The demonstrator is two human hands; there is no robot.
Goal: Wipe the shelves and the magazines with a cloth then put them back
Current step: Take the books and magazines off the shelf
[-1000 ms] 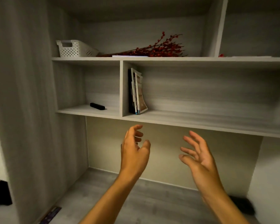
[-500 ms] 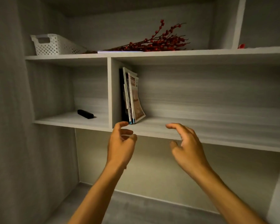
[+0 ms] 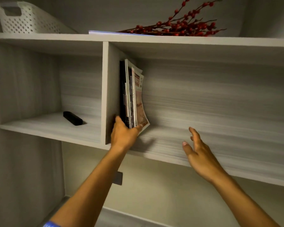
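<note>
The left hand [image 3: 124, 135] grips the bottom of the upright stack of glossy paper magazines [image 3: 132, 95]; the right hand [image 3: 199, 154] hovers with an empty, spread grip. Thin and floppy, probably slippery, they look best squeezed low with support underneath.

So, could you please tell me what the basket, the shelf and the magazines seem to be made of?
Basket: looks like white moulded plastic, matte, going by its even punched holes and cut-out handle.
Shelf: probably laminated board with a pale grey wood-grain print; the streaks run very evenly, so veneer or solid wood seems less likely.
Magazines: paper, the outer cover glossy-looking and curling at its lower corner.
</note>
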